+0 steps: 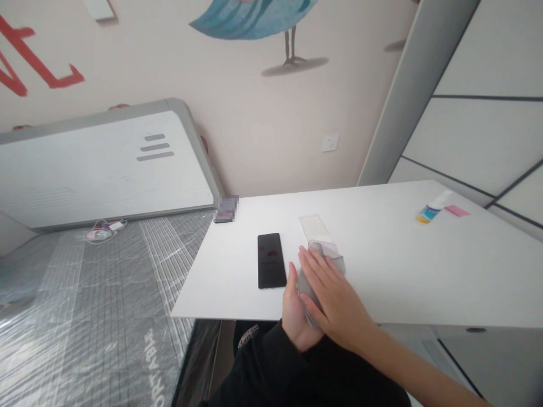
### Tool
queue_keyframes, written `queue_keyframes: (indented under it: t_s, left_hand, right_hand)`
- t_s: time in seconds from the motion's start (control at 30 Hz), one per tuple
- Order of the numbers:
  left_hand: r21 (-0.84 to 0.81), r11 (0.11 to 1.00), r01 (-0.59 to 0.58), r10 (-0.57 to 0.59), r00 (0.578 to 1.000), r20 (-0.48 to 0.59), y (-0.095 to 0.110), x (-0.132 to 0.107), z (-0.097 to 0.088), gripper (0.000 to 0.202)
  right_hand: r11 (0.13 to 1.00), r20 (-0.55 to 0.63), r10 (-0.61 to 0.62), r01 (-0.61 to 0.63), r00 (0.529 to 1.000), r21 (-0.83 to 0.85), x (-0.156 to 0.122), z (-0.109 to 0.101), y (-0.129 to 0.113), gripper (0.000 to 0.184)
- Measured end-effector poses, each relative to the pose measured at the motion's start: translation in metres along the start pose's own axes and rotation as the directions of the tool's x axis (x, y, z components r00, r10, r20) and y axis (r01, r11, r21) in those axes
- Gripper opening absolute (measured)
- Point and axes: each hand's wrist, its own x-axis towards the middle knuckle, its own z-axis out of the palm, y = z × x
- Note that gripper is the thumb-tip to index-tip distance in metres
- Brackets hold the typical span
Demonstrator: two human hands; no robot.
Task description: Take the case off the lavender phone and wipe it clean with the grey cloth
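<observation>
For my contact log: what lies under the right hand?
A greyish cloth pokes out past the right hand; the left hand touches its near side. The covered rest cannot be seen.

On the flat white bench (424,271), a black rectangular smartphone (271,260) and clear plastic case (313,227) lie centre. A small white bottle (432,208) and pink pad (457,211) lie right.

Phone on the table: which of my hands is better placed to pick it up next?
Probably the left hand: it sits right beside the near corner of the phone. The right hand lies flat over the grey cloth, farther from it.
</observation>
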Motion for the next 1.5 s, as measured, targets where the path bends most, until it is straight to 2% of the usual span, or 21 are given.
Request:
queue_keyframes:
  t_s: [0.07, 0.13, 0.27, 0.37, 0.43, 0.53, 0.57, 0.7, 0.83, 0.9, 0.97, 1.03, 1.1, 1.2, 1.23, 1.33, 1.37, 1.47, 1.5]
  left_hand:
    - [0.001, 0.997, 0.072, -0.072, 0.996, 0.057, 0.002, 0.000, 0.002, 0.070]
    - [-0.017, 0.995, 0.093, -0.092, 0.994, 0.061, 0.005, 0.000, 0.003, 0.073]
    - [-0.098, 0.995, 0.007, -0.012, 0.998, -0.054, 0.008, -0.002, 0.003, 0.066]
    - [-0.090, 0.991, 0.101, -0.100, 0.995, 0.019, 0.008, -0.003, 0.002, 0.071]
    - [-0.094, 0.990, 0.104, -0.104, 0.995, 0.011, 0.009, -0.003, 0.002, 0.070]
    - [-0.107, 0.994, 0.034, -0.043, 0.995, -0.089, 0.013, -0.001, 0.002, 0.065]
    - [-0.097, 0.995, 0.038, -0.047, 0.995, -0.091, 0.014, -0.001, 0.002, 0.066]
    - [-0.033, 0.998, 0.062, -0.062, 0.998, 0.003, 0.014, -0.001, 0.000, 0.069]
    - [-0.010, 0.999, 0.041, -0.041, 0.999, -0.009, 0.013, -0.002, -0.004, 0.069]
    - [-0.002, 0.996, 0.093, -0.093, 0.996, 0.018, 0.013, -0.002, -0.004, 0.072]
    - [-0.014, 0.996, 0.092, -0.092, 0.996, 0.006, 0.013, -0.003, -0.002, 0.069]
    - [-0.028, 0.998, 0.051, -0.053, 0.998, -0.044, 0.013, -0.003, 0.000, 0.066]
    - [-0.014, 0.998, 0.057, -0.057, 0.998, -0.035, 0.013, -0.004, 0.001, 0.068]
    - [0.030, 0.994, 0.102, -0.104, 0.993, 0.053, 0.013, -0.005, -0.001, 0.072]
    - [0.031, 0.995, 0.092, -0.094, 0.995, 0.043, 0.013, -0.005, -0.001, 0.071]
    - [0.011, 1.000, 0.026, -0.026, 0.998, -0.053, 0.012, -0.006, -0.002, 0.065]
    - [0.011, 0.999, 0.031, -0.031, 0.998, -0.055, 0.012, -0.006, -0.001, 0.065]
    - [0.011, 0.998, 0.070, -0.070, 0.998, 0.004, 0.011, -0.007, 0.004, 0.067]
    - [0.002, 0.998, 0.063, -0.063, 0.998, -0.005, 0.011, -0.008, 0.006, 0.066]
  right_hand:
    - [0.998, -0.052, 0.067, -0.067, 0.996, -0.002, 0.001, -0.002, 0.003, 0.080]
    - [0.993, -0.096, 0.111, -0.113, 0.989, -0.022, 0.001, -0.004, 0.004, 0.081]
    - [0.999, 0.014, -0.037, 0.037, 0.999, -0.008, 0.000, -0.006, 0.000, 0.080]
    - [0.998, -0.063, 0.054, -0.055, 0.997, -0.015, 0.001, -0.006, -0.001, 0.079]
    - [0.995, -0.087, 0.090, -0.092, 0.992, -0.027, 0.000, -0.005, -0.004, 0.082]
    - [0.997, 0.040, -0.075, 0.075, 0.996, 0.016, -0.002, -0.004, -0.009, 0.081]
    - [0.995, 0.064, -0.090, 0.088, 0.994, 0.040, -0.002, -0.003, -0.010, 0.080]
    - [0.997, -0.061, 0.075, -0.075, 0.995, 0.013, -0.002, -0.004, -0.009, 0.081]
    - [0.996, 0.044, -0.090, 0.089, 0.995, 0.018, -0.005, -0.006, -0.009, 0.080]
    - [1.000, -0.021, 0.006, -0.006, 1.000, -0.006, -0.005, -0.007, -0.007, 0.082]
    - [0.994, -0.097, 0.096, -0.100, 0.991, -0.037, -0.005, -0.008, -0.006, 0.082]
    - [0.999, -0.012, 0.007, -0.007, 1.000, -0.031, -0.006, -0.009, -0.006, 0.081]
    - [0.996, 0.060, -0.092, 0.092, 0.994, 0.006, -0.007, -0.010, -0.004, 0.081]
    - [0.996, -0.091, 0.082, -0.085, 0.992, -0.023, -0.007, -0.011, -0.002, 0.083]
    - [0.995, -0.108, 0.087, -0.091, 0.990, -0.029, -0.007, -0.011, -0.002, 0.083]
    - [0.998, 0.008, -0.064, 0.064, 0.998, -0.008, -0.008, -0.008, -0.005, 0.079]
    - [0.995, 0.028, -0.102, 0.102, 0.994, 0.014, -0.008, -0.008, -0.005, 0.080]
    - [0.999, -0.093, 0.044, -0.043, 0.995, 0.017, -0.005, -0.008, -0.005, 0.085]
    - [0.998, -0.107, 0.058, -0.057, 0.993, 0.013, -0.004, -0.008, -0.006, 0.086]
